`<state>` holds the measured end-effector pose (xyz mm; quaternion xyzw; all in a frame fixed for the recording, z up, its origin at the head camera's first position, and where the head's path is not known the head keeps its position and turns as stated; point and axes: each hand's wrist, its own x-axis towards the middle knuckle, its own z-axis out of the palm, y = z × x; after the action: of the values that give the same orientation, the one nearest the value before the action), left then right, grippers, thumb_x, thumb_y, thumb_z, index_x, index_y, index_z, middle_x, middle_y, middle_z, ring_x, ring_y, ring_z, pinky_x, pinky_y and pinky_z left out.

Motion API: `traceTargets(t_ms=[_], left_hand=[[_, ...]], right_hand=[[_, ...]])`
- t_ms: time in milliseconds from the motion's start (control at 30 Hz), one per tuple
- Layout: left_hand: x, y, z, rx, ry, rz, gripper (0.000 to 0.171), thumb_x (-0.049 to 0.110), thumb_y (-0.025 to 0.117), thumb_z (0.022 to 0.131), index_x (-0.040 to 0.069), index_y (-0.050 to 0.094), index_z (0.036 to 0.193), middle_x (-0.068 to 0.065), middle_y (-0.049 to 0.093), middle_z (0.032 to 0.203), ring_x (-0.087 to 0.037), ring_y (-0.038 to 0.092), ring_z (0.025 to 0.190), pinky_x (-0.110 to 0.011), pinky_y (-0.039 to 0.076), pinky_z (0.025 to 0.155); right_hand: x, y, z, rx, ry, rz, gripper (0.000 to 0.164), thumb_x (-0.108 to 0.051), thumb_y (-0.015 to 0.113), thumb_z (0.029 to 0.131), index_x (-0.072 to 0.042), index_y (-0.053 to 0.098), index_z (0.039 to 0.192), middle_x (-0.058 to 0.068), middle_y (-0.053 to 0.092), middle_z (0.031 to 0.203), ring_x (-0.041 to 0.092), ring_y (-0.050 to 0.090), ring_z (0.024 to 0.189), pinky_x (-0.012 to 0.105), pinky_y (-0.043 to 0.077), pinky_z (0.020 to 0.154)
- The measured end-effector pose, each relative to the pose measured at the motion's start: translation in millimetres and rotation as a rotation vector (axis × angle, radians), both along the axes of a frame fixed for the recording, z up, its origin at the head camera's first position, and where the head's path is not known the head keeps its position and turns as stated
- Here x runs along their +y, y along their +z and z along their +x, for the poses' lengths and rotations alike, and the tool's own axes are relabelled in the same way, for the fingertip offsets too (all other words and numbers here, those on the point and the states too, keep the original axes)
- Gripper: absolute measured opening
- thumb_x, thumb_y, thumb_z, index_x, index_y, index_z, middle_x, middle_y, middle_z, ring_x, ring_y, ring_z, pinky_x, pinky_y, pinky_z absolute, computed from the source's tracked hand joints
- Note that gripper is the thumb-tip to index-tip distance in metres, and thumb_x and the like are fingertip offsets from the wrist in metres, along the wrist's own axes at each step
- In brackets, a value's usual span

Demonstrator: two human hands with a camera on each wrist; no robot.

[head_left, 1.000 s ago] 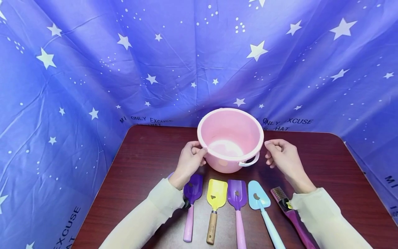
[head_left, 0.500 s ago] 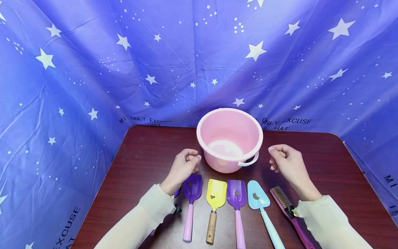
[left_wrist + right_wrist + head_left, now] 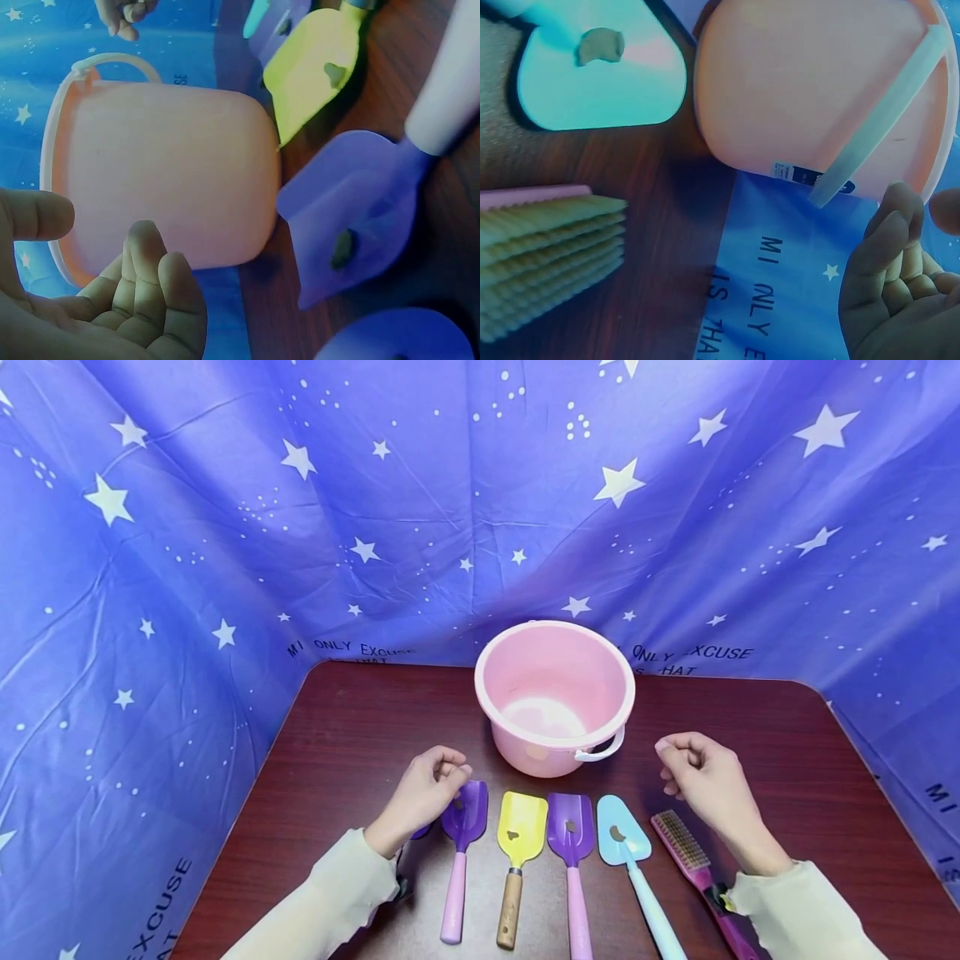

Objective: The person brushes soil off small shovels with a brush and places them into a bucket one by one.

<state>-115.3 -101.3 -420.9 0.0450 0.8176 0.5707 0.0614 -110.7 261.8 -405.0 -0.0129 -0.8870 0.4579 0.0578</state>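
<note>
A pink bucket (image 3: 543, 756) with a white handle (image 3: 600, 753) stands upright on the table. My left hand (image 3: 422, 792), fingers loosely curled around nothing, hovers by the blade of a purple shovel (image 3: 465, 827) with a pink handle. To the bucket's right, my right hand (image 3: 708, 781) is likewise loosely curled and holds nothing. Below it lies a pink scrub brush (image 3: 681, 843) with tan bristles. Between the hands lie a yellow shovel (image 3: 522, 818) with a wooden handle, a second purple shovel (image 3: 572, 835) and a light blue shovel (image 3: 624, 835).
Another purple shovel-like thing (image 3: 397, 337) lies at the far left, mostly hidden by my left forearm. A blue curtain (image 3: 450, 510) with white stars hangs right behind the dark red wooden table (image 3: 360, 710).
Both hands have drawn back from the bucket's rim toward me and outward; the left has let go of the rim. Bucket, shovels and brush stay where they were.
</note>
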Motion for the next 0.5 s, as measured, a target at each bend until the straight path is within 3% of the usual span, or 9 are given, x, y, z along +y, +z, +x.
traceTargets(t_ms=[167, 300, 500], left_hand=[[-9, -2.8, 5.4, 0.034, 0.026, -0.086, 0.02, 0.012, 0.063, 0.085, 0.001, 0.064, 0.101, -0.001, 0.064, 0.077, -0.012, 0.057, 0.066, -0.024, 0.045, 0.063], [-16, -4.5, 9.9, 0.046, 0.041, -0.153, 0.02, 0.015, 0.063, 0.084, 0.003, 0.065, 0.101, 0.003, 0.061, 0.075, -0.011, 0.056, 0.067, -0.025, 0.045, 0.066], [-24, -7.6, 15.7, 0.052, 0.042, -0.182, 0.022, 0.013, 0.063, 0.084, 0.0, 0.064, 0.101, 0.003, 0.059, 0.074, -0.012, 0.056, 0.066, -0.026, 0.045, 0.067]], right_hand=[[2, -3.1, 8.0, 0.009, 0.0, 0.05, 0.027, -0.027, 0.056, 0.096, -0.002, 0.062, 0.103, 0.004, 0.063, 0.066, 0.02, 0.063, 0.054, 0.027, 0.051, 0.052], [4, -7.2, 14.8, 0.017, 0.013, 0.091, 0.026, -0.027, 0.058, 0.095, -0.002, 0.062, 0.101, 0.002, 0.063, 0.066, 0.02, 0.063, 0.054, 0.025, 0.049, 0.052], [9, -12.8, 22.6, 0.025, 0.031, 0.148, 0.023, -0.027, 0.06, 0.094, -0.006, 0.063, 0.1, -0.001, 0.062, 0.066, 0.017, 0.061, 0.055, 0.023, 0.046, 0.053]])
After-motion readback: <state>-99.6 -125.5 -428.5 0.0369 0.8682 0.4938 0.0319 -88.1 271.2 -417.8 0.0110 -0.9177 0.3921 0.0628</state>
